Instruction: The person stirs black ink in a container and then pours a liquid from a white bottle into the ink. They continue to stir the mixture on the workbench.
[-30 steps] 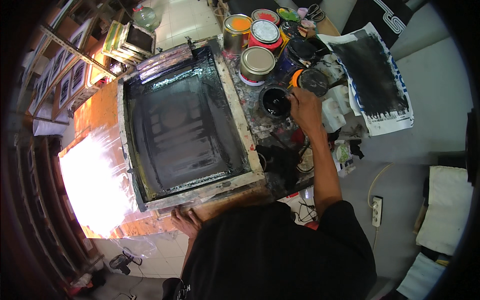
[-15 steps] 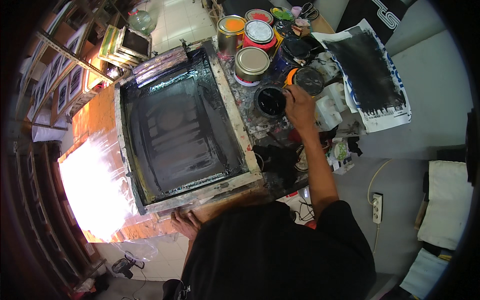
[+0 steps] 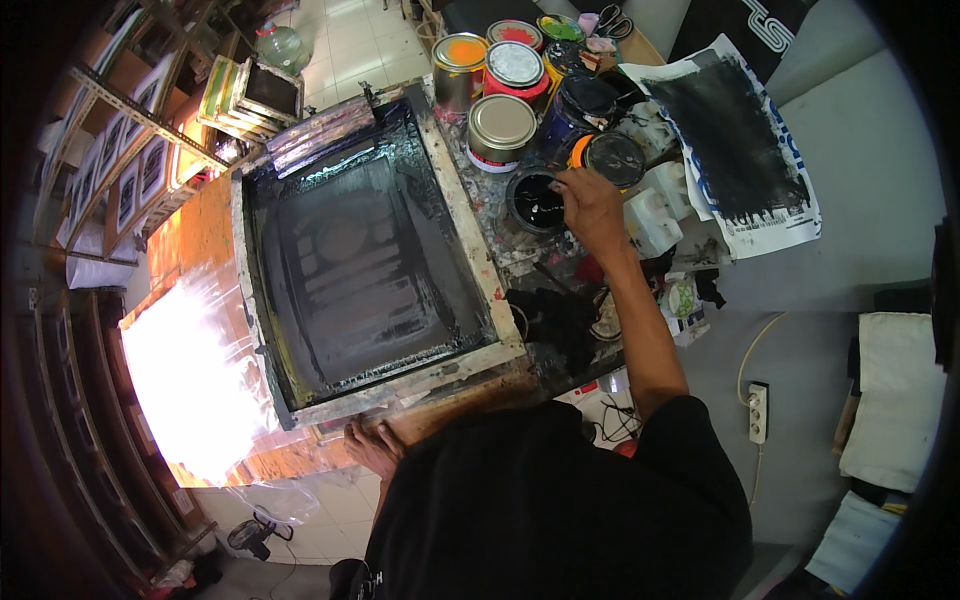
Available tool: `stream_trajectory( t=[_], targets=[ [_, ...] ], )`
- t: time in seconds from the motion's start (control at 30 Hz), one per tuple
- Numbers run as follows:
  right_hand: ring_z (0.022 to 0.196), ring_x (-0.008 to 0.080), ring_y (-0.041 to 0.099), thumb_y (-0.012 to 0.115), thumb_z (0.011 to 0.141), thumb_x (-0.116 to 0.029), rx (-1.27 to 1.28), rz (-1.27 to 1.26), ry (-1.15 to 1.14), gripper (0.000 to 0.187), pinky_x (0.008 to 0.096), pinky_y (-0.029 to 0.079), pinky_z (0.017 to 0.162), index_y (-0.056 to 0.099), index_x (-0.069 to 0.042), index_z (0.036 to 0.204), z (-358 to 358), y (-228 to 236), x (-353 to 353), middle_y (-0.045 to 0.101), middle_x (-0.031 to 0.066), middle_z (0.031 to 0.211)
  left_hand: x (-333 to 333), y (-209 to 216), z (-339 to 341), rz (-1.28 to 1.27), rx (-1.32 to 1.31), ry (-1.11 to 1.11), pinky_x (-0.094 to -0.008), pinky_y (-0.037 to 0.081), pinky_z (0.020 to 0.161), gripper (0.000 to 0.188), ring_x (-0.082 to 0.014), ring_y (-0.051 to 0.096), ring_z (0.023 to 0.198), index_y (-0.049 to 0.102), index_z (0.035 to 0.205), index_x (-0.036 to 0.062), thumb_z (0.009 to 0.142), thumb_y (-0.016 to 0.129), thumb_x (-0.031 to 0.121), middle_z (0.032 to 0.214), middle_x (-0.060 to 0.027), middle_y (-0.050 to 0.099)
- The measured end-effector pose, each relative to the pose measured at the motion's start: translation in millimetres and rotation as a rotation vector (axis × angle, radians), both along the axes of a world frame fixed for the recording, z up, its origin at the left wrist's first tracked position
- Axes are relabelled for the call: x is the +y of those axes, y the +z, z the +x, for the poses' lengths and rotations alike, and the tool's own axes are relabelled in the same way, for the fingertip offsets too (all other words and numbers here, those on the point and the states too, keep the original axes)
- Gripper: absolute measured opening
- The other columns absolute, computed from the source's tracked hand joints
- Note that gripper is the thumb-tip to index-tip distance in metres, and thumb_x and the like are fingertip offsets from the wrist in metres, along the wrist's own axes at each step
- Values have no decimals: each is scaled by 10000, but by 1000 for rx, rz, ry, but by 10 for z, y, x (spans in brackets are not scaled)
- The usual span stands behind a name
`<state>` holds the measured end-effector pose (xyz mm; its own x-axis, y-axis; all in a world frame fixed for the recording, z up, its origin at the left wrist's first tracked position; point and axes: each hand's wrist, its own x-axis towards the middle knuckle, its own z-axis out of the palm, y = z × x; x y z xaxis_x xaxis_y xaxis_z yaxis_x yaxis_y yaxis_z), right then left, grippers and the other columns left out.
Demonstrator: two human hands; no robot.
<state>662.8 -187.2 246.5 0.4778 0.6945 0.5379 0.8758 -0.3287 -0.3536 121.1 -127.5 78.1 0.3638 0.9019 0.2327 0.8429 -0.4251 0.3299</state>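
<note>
A wooden-framed printing screen (image 3: 470, 235), smeared with black ink, lies flat on the orange table. My right hand (image 3: 592, 208) reaches over the cluttered strip to the right of the screen. Its curled fingers are at the rim of an open can of black ink (image 3: 533, 200). I cannot make out whether they pinch a tool. My left hand (image 3: 368, 446) rests on the table's near edge just below the screen frame, fingers spread and holding nothing.
Several paint cans stand behind the black one: a closed gold-lidded can (image 3: 501, 128), an orange-lidded can (image 3: 459, 62) and a white-lidded can (image 3: 516, 68). An ink-blackened paper sheet (image 3: 735, 140) lies at right, dark rags (image 3: 555, 315) by the frame, and a shiny plastic sheet (image 3: 195, 380) at left.
My right hand has edged slightly left onto the black ink can's rim. My left hand stays on the table edge.
</note>
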Motion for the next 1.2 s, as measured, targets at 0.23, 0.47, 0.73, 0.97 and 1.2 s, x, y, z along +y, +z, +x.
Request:
stream_trajectory(
  t=[0.23,0.47,0.73,0.97,1.2],
  targets=[
    [748,365,642,670,897,-61,-1,-185,-149,83,466,490,644,603,-18,874,-199,101,-116,635,151,782,9,25,8,0,10,-15,-570,352,984,556,-462,482,1174,483,1383,-8,1000,535,392,1304,-274,494],
    [818,345,689,683,875,-45,116,-19,-131,57,411,525,680,682,-29,930,-92,36,26,707,146,899,28,36,22,-4,4,-8,-575,354,981,562,-469,484,1165,489,1375,-11,990,543,396,1294,-280,497],
    [751,304,605,720,830,-114,-270,-153,149,109,441,445,637,618,-97,865,-177,55,242,577,90,756,-131,46,-13,-89,-22,97,-621,322,1041,582,-534,438,1224,484,1379,-19,971,579,385,1361,-332,471],
    [816,364,633,733,820,-66,35,-107,135,161,461,492,684,643,-52,953,-31,44,-7,583,130,828,4,212,87,-155,-41,46,-572,343,981,587,-462,471,1143,513,1324,-6,907,608,395,1305,-271,495],
    [841,357,652,729,835,-59,-12,-286,226,184,439,522,685,668,-65,1008,-144,89,105,597,136,897,-25,164,46,-152,-52,47,-573,342,968,580,-461,473,1123,517,1307,-9,897,629,386,1306,-272,492]
  ],
)
